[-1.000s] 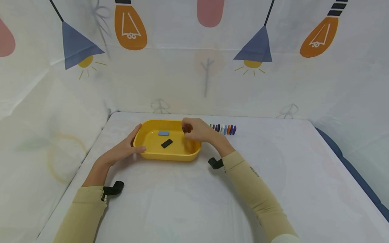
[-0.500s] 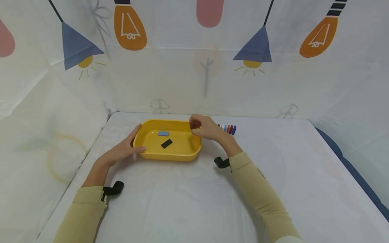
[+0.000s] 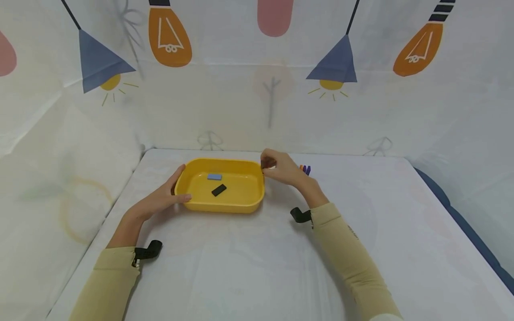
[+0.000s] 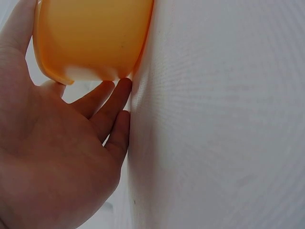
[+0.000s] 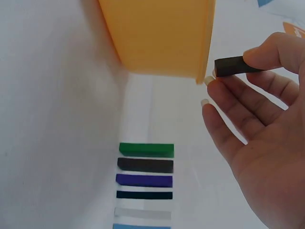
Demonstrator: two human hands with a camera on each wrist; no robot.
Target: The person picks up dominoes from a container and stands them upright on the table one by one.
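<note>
A yellow plastic tray stands on the table, with a small blue block and a black block lying inside. My left hand holds its left end, thumb over the near rim and fingers against the outer side. In the left wrist view, the fingertips touch the tray's wall. Just at the tray's right end, my right hand pinches a dark, nearly black block between thumb and fingers. That block is raised beside the tray's rim in the right wrist view.
Right of the tray, several small blocks lie in a row, largely hidden by the right hand in the head view. Among them are a green block, a dark brown one and a purple one. A patterned white cloth hangs behind the table.
My right hand has moved from over the tray's right part to just past its right end, covering more of the block row. The left hand and tray stay put.
</note>
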